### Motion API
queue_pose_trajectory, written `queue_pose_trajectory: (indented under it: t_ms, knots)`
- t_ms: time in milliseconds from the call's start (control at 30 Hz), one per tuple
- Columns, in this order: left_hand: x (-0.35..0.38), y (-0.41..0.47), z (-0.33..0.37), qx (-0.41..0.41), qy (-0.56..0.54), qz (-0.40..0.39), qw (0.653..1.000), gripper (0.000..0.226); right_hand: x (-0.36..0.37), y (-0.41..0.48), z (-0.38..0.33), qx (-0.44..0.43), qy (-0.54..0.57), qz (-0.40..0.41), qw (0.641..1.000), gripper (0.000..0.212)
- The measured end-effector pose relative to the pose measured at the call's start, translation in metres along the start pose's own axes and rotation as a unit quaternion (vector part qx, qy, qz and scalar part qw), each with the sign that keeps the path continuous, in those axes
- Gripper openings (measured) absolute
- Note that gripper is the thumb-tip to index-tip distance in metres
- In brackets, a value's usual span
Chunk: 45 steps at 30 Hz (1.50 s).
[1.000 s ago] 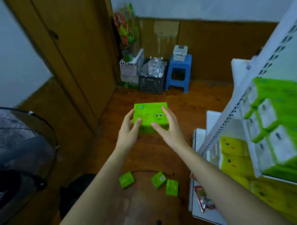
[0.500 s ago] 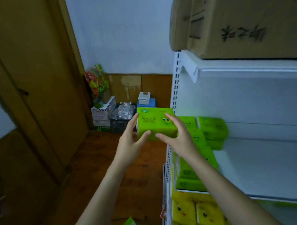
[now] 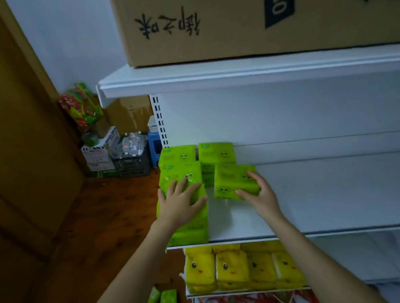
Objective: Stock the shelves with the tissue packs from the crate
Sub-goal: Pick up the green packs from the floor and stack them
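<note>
Several green tissue packs stand at the left end of the white middle shelf (image 3: 322, 203). My right hand (image 3: 259, 195) grips one green pack (image 3: 232, 181) by its right end, thumb on the front and fingers over the top. That pack sits on the shelf in front of the back stack (image 3: 216, 154). My left hand (image 3: 180, 203) rests flat, fingers spread, on top of the left front stack of green packs (image 3: 186, 229) at the shelf's edge.
Yellow tissue packs (image 3: 234, 269) fill the shelf below. A big cardboard box (image 3: 234, 23) sits on the top shelf. Two small green packs (image 3: 163, 299) lie on the wooden floor. A black crate (image 3: 132, 164), a blue stool (image 3: 154, 146) and boxes stand in the corner.
The green pack I held with both hands in front of the shelf now sits on it. My left hand has left it and lies on the left stack. My view has turned right.
</note>
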<state>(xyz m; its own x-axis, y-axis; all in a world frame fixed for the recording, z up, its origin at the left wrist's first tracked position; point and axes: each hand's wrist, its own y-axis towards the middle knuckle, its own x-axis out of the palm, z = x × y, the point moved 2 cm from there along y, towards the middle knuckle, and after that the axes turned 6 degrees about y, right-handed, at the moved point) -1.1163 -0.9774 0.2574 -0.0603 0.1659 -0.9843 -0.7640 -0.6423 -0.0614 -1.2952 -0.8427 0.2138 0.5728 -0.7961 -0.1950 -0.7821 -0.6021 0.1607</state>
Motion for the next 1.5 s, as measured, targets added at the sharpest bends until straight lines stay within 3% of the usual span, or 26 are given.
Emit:
queue_pose_trajectory:
  t_ms: [267,700,867,1033,1133,1267,1500]
  knots:
    - [0.005,-0.002,0.003,-0.003,0.042,-0.007,0.999,0.056,0.033,0.008,0.043,-0.008,-0.093,-0.091,0.992,0.063]
    - [0.008,0.0,0.0,-0.007,-0.005,0.014,1.0,0.056,0.037,0.009,0.032,0.007,-0.152,-0.082,0.985,0.072]
    - [-0.001,-0.004,-0.008,-0.011,-0.153,0.094,0.984,0.054,0.03,-0.006,-0.009,-0.082,-0.114,-0.018,0.99,0.056]
    - [-0.026,-0.022,-0.043,0.011,-0.205,0.176,0.963,0.049,0.075,-0.027,-0.092,-0.207,-0.069,-0.02,0.976,0.059]
    - [-0.033,-0.04,-0.094,-0.028,-0.217,0.211,0.953,0.048,0.134,-0.06,-0.133,-0.249,-0.039,-0.072,0.965,0.054]
    - [-0.026,-0.077,-0.177,-0.116,-0.216,0.203,0.948,0.051,0.233,-0.107,-0.141,-0.237,-0.034,-0.212,0.947,0.054]
    - [0.036,-0.153,-0.327,-0.28,-0.252,0.079,0.923,0.053,0.379,-0.156,-0.064,-0.084,-0.083,-0.358,0.926,0.06]
